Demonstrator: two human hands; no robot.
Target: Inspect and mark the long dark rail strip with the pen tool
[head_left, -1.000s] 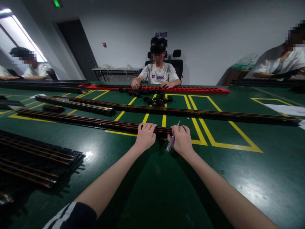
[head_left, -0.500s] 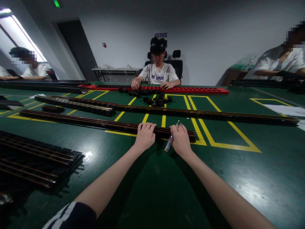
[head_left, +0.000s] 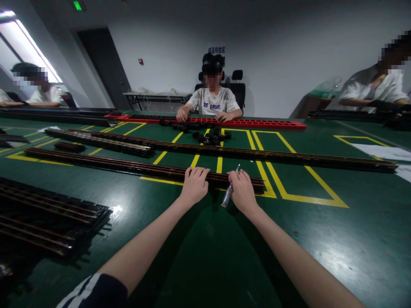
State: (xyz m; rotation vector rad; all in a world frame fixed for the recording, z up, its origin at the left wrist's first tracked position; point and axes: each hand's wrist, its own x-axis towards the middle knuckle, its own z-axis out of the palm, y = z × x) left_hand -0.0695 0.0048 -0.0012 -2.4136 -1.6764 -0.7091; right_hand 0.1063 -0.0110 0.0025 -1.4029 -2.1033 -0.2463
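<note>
My left hand rests on a long dark rail that runs across the green table, its fingers curled over the rail's top. My right hand lies on the same rail close to its right end, fingers bent over it. A slim clear-handled tool like a small screwdriver is held in that hand, with the tip pointing away from me.
A second long rail lies farther back, with a pile of small black parts and a red rail before a seated person. A stack of dark rails sits at my left. Other people sit at both sides.
The rail under my hands has slid to the right, so its right end now shows past my right hand. Both hands stay on it.
</note>
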